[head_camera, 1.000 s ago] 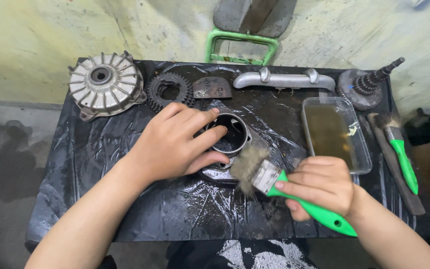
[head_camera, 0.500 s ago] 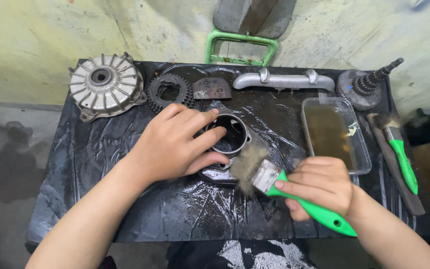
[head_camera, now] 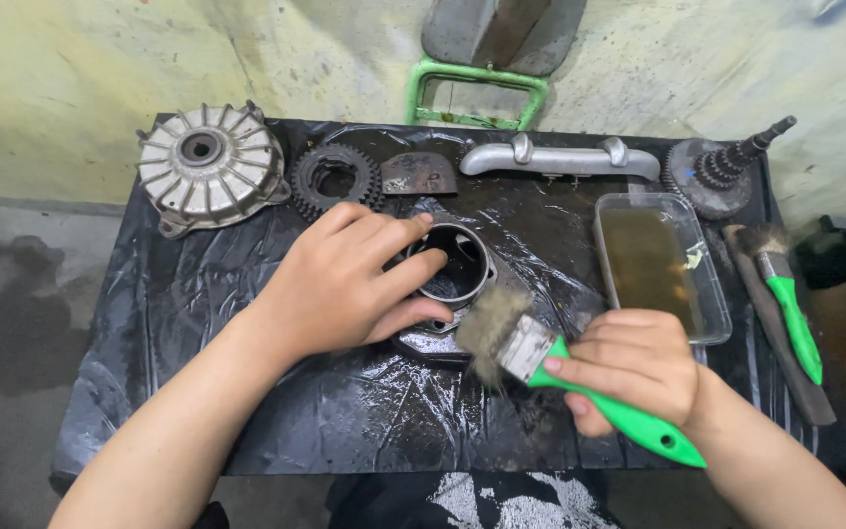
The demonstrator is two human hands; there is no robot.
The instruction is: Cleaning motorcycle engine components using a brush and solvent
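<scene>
The left hand rests on a dark, greasy cylindrical metal part that sits near the centre of a low table covered in black plastic sheet; the fingers are curled over the part's round opening and its outer wall, gripping it from the left side, with the thumb pressed against its lower flange. The right hand is closed firmly around the green handle of a paintbrush, whose worn, dirty bristles point up and to the left and lie just beside the lower right edge of the cylindrical part; whether the bristles touch the metal cannot be told. To the right of the part, a clear rectangular tray holds brownish liquid. Further right, a second green-handled brush lies on a dark strip at the table edge. Along the back of the table, from left to right, lie a finned light-grey round cover, a toothed sprocket, a small dark plate, a silver bar-shaped casting and a geared shaft. A green metal frame stands against the wall behind the table.
</scene>
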